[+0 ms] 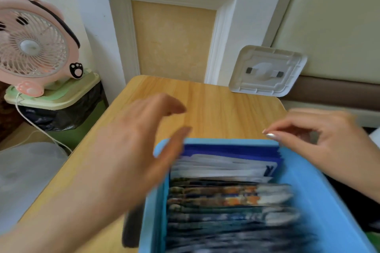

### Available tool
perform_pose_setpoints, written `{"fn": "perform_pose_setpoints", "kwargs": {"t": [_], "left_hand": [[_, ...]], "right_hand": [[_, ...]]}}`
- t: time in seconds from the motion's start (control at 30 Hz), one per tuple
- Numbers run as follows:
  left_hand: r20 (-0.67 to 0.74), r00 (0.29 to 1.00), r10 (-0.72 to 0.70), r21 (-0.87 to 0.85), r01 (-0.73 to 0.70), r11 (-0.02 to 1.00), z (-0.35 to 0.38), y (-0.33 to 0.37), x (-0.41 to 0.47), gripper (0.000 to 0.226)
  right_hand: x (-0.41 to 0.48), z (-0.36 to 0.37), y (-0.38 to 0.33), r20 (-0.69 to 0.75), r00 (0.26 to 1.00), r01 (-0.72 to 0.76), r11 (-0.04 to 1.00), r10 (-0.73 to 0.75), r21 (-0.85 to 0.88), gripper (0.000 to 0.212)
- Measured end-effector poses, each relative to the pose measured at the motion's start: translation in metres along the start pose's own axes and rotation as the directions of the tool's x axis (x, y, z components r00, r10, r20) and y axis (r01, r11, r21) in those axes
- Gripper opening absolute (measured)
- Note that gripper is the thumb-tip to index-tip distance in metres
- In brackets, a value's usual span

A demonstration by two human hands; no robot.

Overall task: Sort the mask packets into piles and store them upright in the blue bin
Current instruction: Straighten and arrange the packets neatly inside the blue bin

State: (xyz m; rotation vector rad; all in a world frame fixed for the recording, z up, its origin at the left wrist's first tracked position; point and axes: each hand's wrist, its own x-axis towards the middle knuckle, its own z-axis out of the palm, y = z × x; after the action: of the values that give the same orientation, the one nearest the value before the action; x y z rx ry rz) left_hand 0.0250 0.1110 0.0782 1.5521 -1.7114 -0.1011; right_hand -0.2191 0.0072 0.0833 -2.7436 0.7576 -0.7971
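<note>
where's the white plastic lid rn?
Head view: the white plastic lid stands at the table's far right corner, tilted back against the wall, beyond the blue bin and the right hand.

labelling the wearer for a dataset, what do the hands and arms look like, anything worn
No sleeves, rings, watch or gloves show on the left hand or right hand; the arms are bare. The right hand's nails are long with pale pearly polish; the left's are too blurred to tell.
</note>
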Motion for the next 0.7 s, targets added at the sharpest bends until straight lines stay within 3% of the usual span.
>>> {"fn": "perform_pose_setpoints", "kwargs": {"t": [0.03,0.1,0.17,0.23,0.27,0.37,0.5,0.53,0.6,0.67,0.7], "left_hand": [[-0.039,0.999,0.019,-0.052,-0.021,0.998,0.002,0.0,0.002,0.044],[0.028,0.998,-0.063,-0.187,0.067,0.98,0.004,-0.012,0.001,0.058],[0.218,0.968,-0.126,-0.117,0.155,0.981,0.008,-0.021,-0.004,0.06],[0.458,0.867,-0.194,-0.006,0.222,0.975,0.014,-0.029,-0.009,0.054],[0.507,0.832,-0.225,0.006,0.258,0.966,0.016,-0.031,-0.009,0.048],[0.444,0.857,-0.261,-0.118,0.345,0.931,0.025,-0.036,-0.007,0.024],[0.463,0.815,-0.347,-0.168,0.465,0.869,0.029,-0.039,-0.007,0.008],[0.442,0.831,-0.338,-0.175,0.449,0.876,0.03,-0.041,-0.008,0.013],[0.298,0.93,-0.215,-0.138,0.264,0.955,0.03,-0.041,-0.012,0.023],[0.174,0.985,0.012,0.038,-0.019,0.999,0.025,-0.038,-0.014,0.021],[0.196,0.977,0.088,0.165,-0.121,0.979,0.022,-0.036,-0.014,0.018]], "right_hand": [[-0.002,-0.001,0.004,0.017,0.999,-0.047,0.999,0.047,-0.019,0.016],[-0.012,-0.002,0.018,0.024,0.996,-0.082,0.996,0.083,-0.046,0.024],[-0.023,0.006,0.026,0.069,0.99,-0.122,0.991,0.125,-0.051,0.036],[-0.029,0.016,0.03,0.17,0.957,-0.244,0.969,0.234,0.044,0.037],[-0.032,0.021,0.032,0.207,0.938,-0.303,0.948,0.279,0.094,0.035],[-0.031,0.028,0.038,0.177,0.894,-0.447,0.848,0.412,0.285,0.025],[-0.024,0.034,0.043,0.176,0.859,-0.506,0.743,0.481,0.439,0.01],[-0.024,0.035,0.042,0.165,0.853,-0.51,0.723,0.496,0.465,0.01],[-0.027,0.036,0.041,0.085,0.854,-0.488,0.733,0.513,0.473,0.014],[-0.032,0.033,0.038,-0.031,0.901,-0.388,0.836,0.433,0.387,0.017],[-0.033,0.031,0.036,-0.047,0.933,-0.326,0.895,0.357,0.305,0.017]]}}
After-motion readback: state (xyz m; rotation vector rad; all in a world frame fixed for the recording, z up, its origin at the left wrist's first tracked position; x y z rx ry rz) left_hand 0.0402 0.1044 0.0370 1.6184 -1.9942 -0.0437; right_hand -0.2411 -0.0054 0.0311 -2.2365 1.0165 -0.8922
